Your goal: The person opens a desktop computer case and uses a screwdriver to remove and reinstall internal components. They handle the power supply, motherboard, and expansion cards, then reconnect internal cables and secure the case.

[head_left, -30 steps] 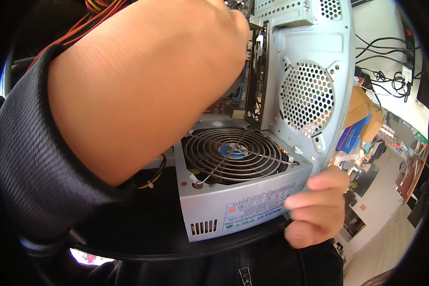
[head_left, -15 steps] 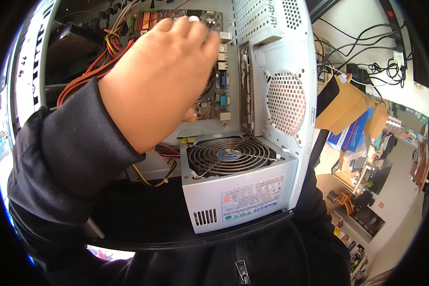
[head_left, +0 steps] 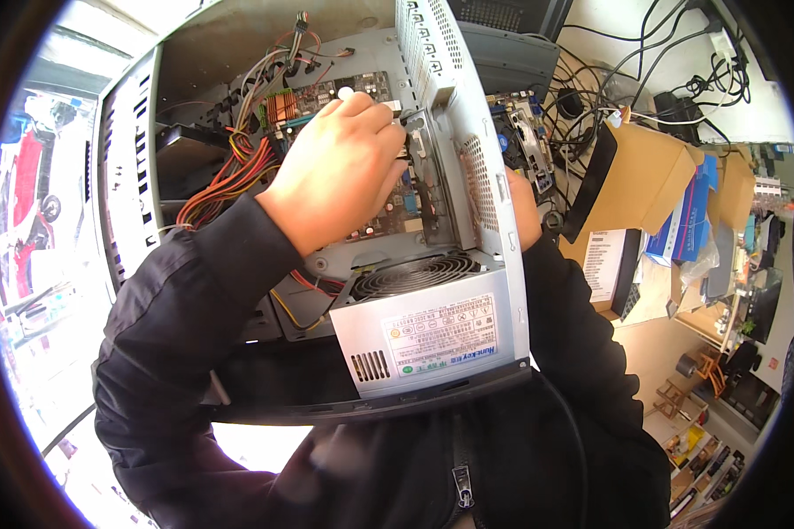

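**Light touch when it's this cramped in here**

So the motherboard [head_left: 372, 86] sits inside the opened PC case [head_left: 238, 57], and my left hand [head_left: 348, 145] is curled over it. Fingertips are hidden, so can't tell if they're pinching anything. Best bet imo: gentle pressure, straight up or down, no dragging sideways. The copper-colored heatsink [head_left: 282, 108] is near my knuckles, so don't lean on it. Watch the red-and-yellow cable bundle [head_left: 245, 176] beside my wrist too, looks easy to snag. The power supply [head_left: 428, 339] is closer to me; I'd keep weight off its fan grille [head_left: 415, 275]. My right hand [head_left: 522, 210] is partly hidden behind the perforated rear panel [head_left: 483, 187], can't tell its grip; I'd use it for steadying the case.
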Demonstrator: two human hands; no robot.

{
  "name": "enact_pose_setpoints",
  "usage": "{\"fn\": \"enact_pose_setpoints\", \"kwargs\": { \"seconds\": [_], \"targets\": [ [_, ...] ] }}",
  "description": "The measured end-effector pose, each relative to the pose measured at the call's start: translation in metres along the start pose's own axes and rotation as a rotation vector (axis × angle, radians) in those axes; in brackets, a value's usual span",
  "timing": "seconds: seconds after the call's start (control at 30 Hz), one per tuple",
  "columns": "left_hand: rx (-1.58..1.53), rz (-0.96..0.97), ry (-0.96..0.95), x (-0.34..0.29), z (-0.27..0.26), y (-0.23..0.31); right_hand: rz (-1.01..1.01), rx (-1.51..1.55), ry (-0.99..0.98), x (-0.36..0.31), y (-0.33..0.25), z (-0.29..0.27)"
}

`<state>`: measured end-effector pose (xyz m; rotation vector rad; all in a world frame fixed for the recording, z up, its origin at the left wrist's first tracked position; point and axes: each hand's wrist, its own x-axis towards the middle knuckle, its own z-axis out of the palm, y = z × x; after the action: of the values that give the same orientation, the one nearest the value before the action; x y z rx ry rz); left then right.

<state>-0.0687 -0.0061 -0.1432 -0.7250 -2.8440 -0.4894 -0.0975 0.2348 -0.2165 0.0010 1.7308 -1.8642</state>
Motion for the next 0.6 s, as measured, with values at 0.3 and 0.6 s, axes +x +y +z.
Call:
{"fn": "enact_pose_setpoints", "kwargs": {
  "seconds": [0.3, 0.6],
  "targets": [
    [0.046, -0.327, -0.327, 0.053, 0.025, -0.024, 0.045, -0.205, -0.248, 0.036, 0.016, -0.015],
    [-0.071, -0.204, -0.341, 0.057, 0.063, -0.05, 0.047, 0.015, -0.477, 0.077, 0.07, -0.064]
  ]
}}
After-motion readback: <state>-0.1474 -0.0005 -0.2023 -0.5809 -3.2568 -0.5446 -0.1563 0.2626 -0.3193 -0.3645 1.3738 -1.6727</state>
